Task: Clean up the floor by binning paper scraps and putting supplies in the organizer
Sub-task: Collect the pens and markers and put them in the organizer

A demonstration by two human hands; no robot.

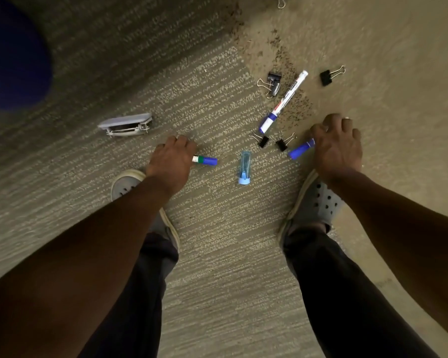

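Note:
My left hand (172, 161) is down on the carpet, its fingers curled round a marker with a blue cap (204, 160) that sticks out to the right. My right hand (338, 143) grips another blue-capped marker (301, 149), whose cap points left. A third white marker with a blue cap (283, 102) lies loose between them, farther off. A pale stapler (126, 124) lies left of my left hand. A clear blue tube (244, 167) lies between my hands. Several black binder clips (263, 140) are scattered around the markers.
My feet in grey clogs (316, 200) stand just behind the hands. A dark blue round shape (13, 55) fills the upper left corner. One more binder clip (282, 2) lies at the top edge. Carpet (217, 254) covers the floor; neither bin nor organizer is in view.

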